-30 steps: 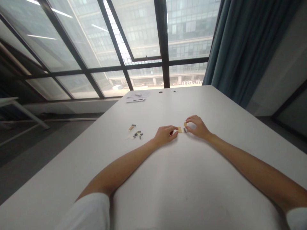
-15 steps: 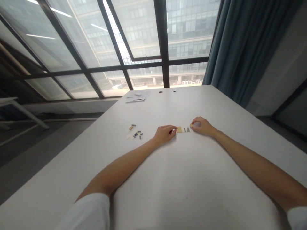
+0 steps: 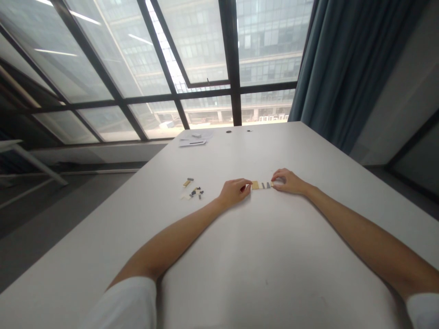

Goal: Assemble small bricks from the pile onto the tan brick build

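Observation:
A flat strip of small building bricks [image 3: 255,185], tan on the left with white and grey bands further right, lies on the white table [image 3: 260,256]. At its left end, my left hand [image 3: 234,192] is closed, fingertips pinching the tan edge. My right hand [image 3: 288,181] has thumb and index finger closed around a small tan brick [image 3: 272,184] at the strip's right end. That brick looks to be touching the grey part; whether it is pressed on cannot be made out.
Left of my left hand lies a loose pile of small black, grey and cream bricks [image 3: 196,192]. Just behind it are a tan brick [image 3: 187,183] and a grey brick [image 3: 190,179]. Papers [image 3: 194,138] rest at the table's far left, near the windows; a dark round disc [image 3: 228,131] sits at the far edge.
My right hand has brought the small tan brick down and slightly toward me, against the strip's right end. My left hand keeps its place at the left end.

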